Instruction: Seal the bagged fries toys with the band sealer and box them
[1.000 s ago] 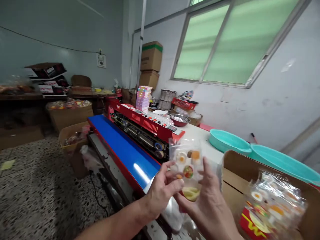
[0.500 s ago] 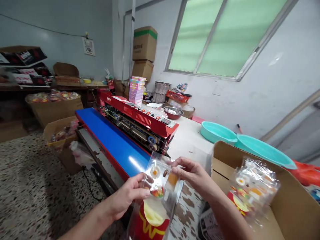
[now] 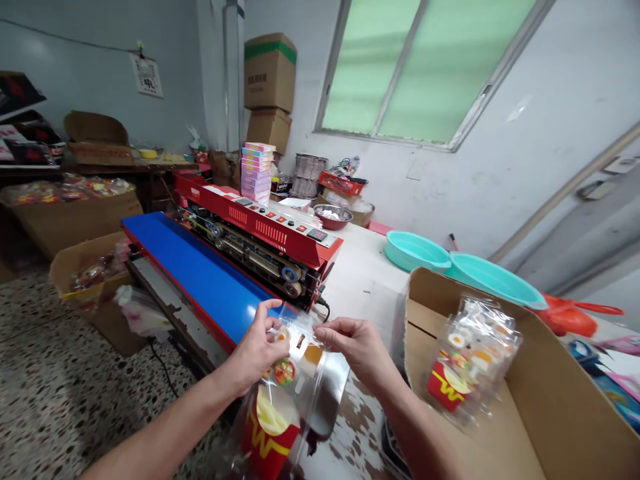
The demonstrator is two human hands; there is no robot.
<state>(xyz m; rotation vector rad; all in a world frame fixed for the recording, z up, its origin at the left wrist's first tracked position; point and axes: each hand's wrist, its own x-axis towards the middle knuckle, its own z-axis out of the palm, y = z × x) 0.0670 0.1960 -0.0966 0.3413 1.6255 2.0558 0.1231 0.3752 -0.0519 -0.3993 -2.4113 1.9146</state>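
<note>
A clear plastic bag (image 3: 313, 357) hangs between my hands, with a red and yellow fries carton, a fried egg and other small food pieces showing through it. My left hand (image 3: 261, 348) pinches its upper left side. At the upper right edge, my right hand (image 3: 353, 340) grips the film between thumb and fingers. The bag's top lies close to the near end of the blue conveyor belt (image 3: 200, 273). Behind that belt stands the red sealing machine (image 3: 265, 230), its rollers and belts exposed along the front.
To the right, an open cardboard box (image 3: 565, 373) holds several similar filled bags (image 3: 470, 360). Turquoise basins (image 3: 417, 250) stand behind it. On the left, cardboard boxes (image 3: 75, 220) of packed goods stand near the machine. A stack of small boxes (image 3: 256, 175) rises behind the machine.
My view has swung to the right, so the surroundings sit further left. My left hand has moved up along the bag's side, nearer its top. Both hands still hold the bag.
</note>
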